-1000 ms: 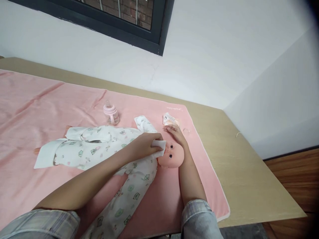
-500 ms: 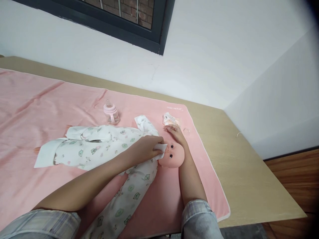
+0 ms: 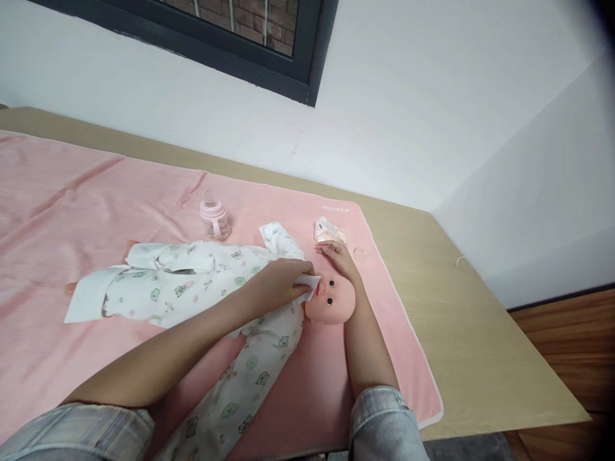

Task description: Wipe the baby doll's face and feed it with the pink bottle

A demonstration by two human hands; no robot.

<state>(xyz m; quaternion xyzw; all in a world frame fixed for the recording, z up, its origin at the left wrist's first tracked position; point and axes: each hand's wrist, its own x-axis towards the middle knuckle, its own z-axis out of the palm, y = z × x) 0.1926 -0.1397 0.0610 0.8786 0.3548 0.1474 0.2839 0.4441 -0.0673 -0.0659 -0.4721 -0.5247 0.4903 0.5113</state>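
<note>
A baby doll [image 3: 335,305] in a white sleepsuit [image 3: 225,275] with green bear prints lies on its back, head to the right. My left hand [image 3: 293,278] pinches a folded white wipe [image 3: 310,283] at the doll's mouth and chin. The doll's red lips show just beside the wipe's edge. Past the far side of the head, my right hand [image 3: 336,256] rests with its fingers stretched out and fairly flat. Its fingertips lie by a small wipes packet [image 3: 329,230], and its forearm runs along the top of the doll's head.
A pink baby bottle [image 3: 214,218] stands beyond the doll's body. Under everything spreads a pink blanket [image 3: 62,192] on a wooden table [image 3: 456,320]. A small clear piece [image 3: 359,251] lies right of my right hand. A white wall and dark window frame [image 3: 307,83] rise behind.
My left hand has drawn the wipe slightly left, so more of the doll's mouth shows. My right hand has stayed in place.
</note>
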